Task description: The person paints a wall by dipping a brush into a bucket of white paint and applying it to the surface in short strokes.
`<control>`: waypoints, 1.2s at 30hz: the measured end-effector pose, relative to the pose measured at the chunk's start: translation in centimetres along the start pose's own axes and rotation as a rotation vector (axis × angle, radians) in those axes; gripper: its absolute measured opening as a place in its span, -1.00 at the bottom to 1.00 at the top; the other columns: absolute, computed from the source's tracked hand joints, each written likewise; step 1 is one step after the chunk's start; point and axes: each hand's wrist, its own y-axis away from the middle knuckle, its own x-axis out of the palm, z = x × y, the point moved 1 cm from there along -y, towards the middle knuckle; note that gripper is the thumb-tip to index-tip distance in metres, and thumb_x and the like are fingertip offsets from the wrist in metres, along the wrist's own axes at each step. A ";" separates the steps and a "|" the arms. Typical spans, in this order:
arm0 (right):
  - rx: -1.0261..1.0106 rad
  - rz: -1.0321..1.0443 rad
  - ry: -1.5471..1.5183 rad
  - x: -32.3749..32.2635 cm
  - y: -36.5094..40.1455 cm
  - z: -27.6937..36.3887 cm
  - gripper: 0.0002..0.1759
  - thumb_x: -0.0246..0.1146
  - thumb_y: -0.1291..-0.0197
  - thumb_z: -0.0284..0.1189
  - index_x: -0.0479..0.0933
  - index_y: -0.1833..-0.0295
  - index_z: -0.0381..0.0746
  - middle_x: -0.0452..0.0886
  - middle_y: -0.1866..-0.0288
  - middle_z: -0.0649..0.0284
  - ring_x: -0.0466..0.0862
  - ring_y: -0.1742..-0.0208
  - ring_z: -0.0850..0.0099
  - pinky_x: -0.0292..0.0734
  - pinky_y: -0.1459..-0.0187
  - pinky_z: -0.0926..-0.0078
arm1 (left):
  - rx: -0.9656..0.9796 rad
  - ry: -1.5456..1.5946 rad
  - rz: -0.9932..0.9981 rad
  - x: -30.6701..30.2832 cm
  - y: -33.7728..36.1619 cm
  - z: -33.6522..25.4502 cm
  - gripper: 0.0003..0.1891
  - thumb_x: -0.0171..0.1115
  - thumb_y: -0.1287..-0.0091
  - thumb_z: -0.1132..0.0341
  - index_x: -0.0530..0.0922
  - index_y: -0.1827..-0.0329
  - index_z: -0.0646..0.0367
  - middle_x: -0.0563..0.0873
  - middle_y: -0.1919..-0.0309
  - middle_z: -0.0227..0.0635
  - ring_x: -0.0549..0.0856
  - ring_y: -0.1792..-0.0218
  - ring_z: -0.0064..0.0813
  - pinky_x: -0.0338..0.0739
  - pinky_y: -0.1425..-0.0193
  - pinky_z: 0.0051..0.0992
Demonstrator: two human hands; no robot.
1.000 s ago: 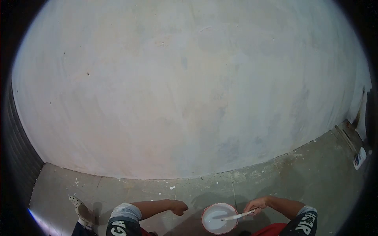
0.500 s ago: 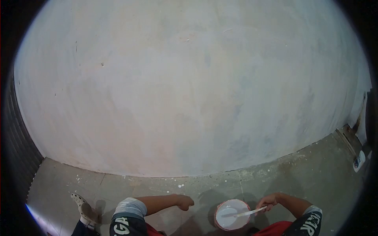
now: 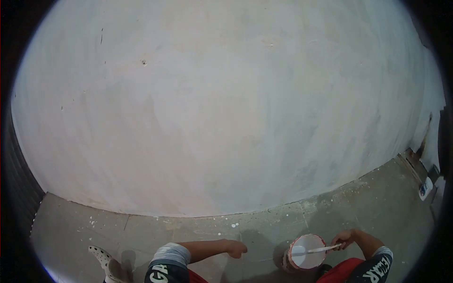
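Note:
My right hand point(image 3: 344, 238) is closed around the upper end of a pale stick point(image 3: 324, 248). The stick slopes down to the left across the mouth of a round bucket point(image 3: 286, 260), its lower end at the white liquid point(image 3: 299, 257) inside. White and reddish smears mark the bucket's rim. To the left of the bucket, my left hand point(image 3: 237, 248) hangs over the floor with its fingers curled in and nothing showing in them.
A large wall point(image 3: 226, 118) with patchy whitish paint rises ahead. White spots dot the grey floor point(image 3: 155, 236). At lower left is a foot in a perforated clog point(image 3: 100, 257). A white bottle point(image 3: 425, 188) stands by the right corner; a dark corrugated surface point(image 3: 21, 170) borders the left.
The view has shifted, so the bucket and both hands appear farther right. More of the bucket's left outer side shows now. My right hand still grips the stick.

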 end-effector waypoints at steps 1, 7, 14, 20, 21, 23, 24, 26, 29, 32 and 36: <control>-0.009 -0.047 -0.083 0.8 0.4 -0.6 -0.69 0.10 -0.28 -0.27 0.62 0.06 -0.21 0.51 0.43 0.44 0.33 0.60 0.69 0.24 0.59 0.77 | 0.031 0.004 0.030 0.3 -0.2 -0.1 -0.47 0.04 0.02 0.44 0.53 -0.10 0.35 0.62 -0.01 0.13 0.60 -0.07 0.07 0.51 -0.09 -0.15; -0.187 -0.323 -0.251 6.5 5.9 -0.1 -0.59 0.08 -0.25 -0.25 0.57 0.03 -0.37 0.47 0.48 0.39 0.33 0.60 0.67 0.24 0.58 0.75 | 0.173 0.062 0.192 -1.6 0.0 -5.0 -0.44 0.07 -0.01 0.41 0.49 -0.17 0.34 0.62 -0.04 0.10 0.61 -0.08 0.01 0.51 -0.11 -0.18; -0.744 -0.531 -0.576 14.0 11.9 0.8 -0.51 0.09 -0.11 -0.24 0.51 0.09 -0.52 0.39 0.60 0.33 0.31 0.70 0.61 0.20 0.70 0.67 | 0.342 0.043 0.143 -0.9 -0.4 -7.9 -0.48 0.09 -0.01 0.36 0.52 -0.11 0.34 0.63 -0.03 0.06 0.64 -0.04 -0.05 0.52 -0.06 -0.19; -1.136 -0.767 -0.473 23.8 20.9 11.9 -0.70 0.06 -0.21 -0.33 0.49 0.19 -0.38 0.44 0.58 0.36 0.37 0.75 0.64 0.29 0.82 0.71 | 0.466 -0.226 0.283 1.2 -2.3 -8.2 -0.51 0.13 -0.04 0.40 0.54 -0.11 0.34 0.66 0.02 0.05 0.63 -0.02 -0.01 0.50 -0.07 -0.17; -1.190 -0.773 -0.451 24.9 22.7 14.8 -0.72 0.05 -0.25 -0.34 0.48 0.17 -0.36 0.45 0.56 0.36 0.37 0.75 0.65 0.31 0.82 0.74 | 0.484 -0.208 0.238 1.1 -2.2 -7.9 -0.55 0.13 -0.06 0.39 0.57 -0.06 0.34 0.67 0.05 0.05 0.64 -0.01 -0.02 0.50 -0.06 -0.16; -1.303 -0.787 -0.380 27.1 26.1 20.6 -0.76 0.03 -0.31 -0.34 0.47 0.15 -0.31 0.44 0.54 0.39 0.38 0.74 0.69 0.32 0.83 0.78 | 0.515 -0.183 0.172 1.6 -4.8 -7.9 -0.59 0.14 -0.08 0.37 0.60 -0.01 0.34 0.68 0.07 0.05 0.64 0.00 -0.03 0.50 -0.05 -0.15; -1.365 -0.791 -0.336 28.0 27.6 23.3 -0.77 0.03 -0.35 -0.33 0.46 0.15 -0.28 0.44 0.54 0.41 0.37 0.74 0.72 0.31 0.84 0.81 | 0.484 -0.292 0.265 3.1 -8.4 -7.5 -0.58 0.16 -0.09 0.34 0.60 -0.02 0.34 0.68 0.06 0.04 0.65 0.00 -0.04 0.50 -0.05 -0.15; -1.465 -0.897 -0.209 30.3 30.7 28.0 -0.77 0.06 -0.37 -0.29 0.44 0.17 -0.25 0.40 0.55 0.47 0.31 0.75 0.79 0.24 0.85 0.85 | 0.450 -0.395 0.362 3.2 -9.7 -8.2 -0.57 0.17 -0.10 0.30 0.59 -0.04 0.33 0.68 0.05 0.03 0.65 0.00 -0.04 0.50 -0.05 -0.15; -1.604 -0.877 -0.019 33.2 34.9 33.4 -0.78 0.06 -0.38 -0.30 0.42 0.20 -0.23 0.36 0.54 0.51 0.18 0.75 0.81 0.11 0.82 0.86 | 0.300 -0.350 0.260 0.8 -6.3 -7.2 -0.59 0.24 -0.06 0.18 0.65 0.05 0.21 0.71 0.08 -0.12 0.68 0.06 -0.16 0.54 0.03 -0.19; -1.650 -1.062 0.099 35.9 38.4 37.4 -0.79 0.02 -0.38 -0.31 0.41 0.20 -0.24 0.37 0.47 0.49 0.17 0.65 0.78 0.04 0.73 0.82 | 0.214 -0.288 0.181 1.9 -6.5 -5.3 -0.60 0.25 -0.08 0.17 0.66 0.06 0.21 0.71 0.10 -0.12 0.68 0.07 -0.16 0.53 0.03 -0.20; -1.678 -1.486 0.287 39.1 41.9 42.0 -0.71 0.06 -0.36 -0.19 0.47 0.19 -0.20 0.37 0.47 0.51 0.19 0.62 0.74 0.07 0.64 0.71 | 0.176 -0.251 0.307 1.1 -4.3 -2.5 -0.53 0.18 -0.10 0.16 0.61 -0.01 0.30 0.68 0.05 -0.04 0.66 0.02 -0.12 0.52 -0.02 -0.18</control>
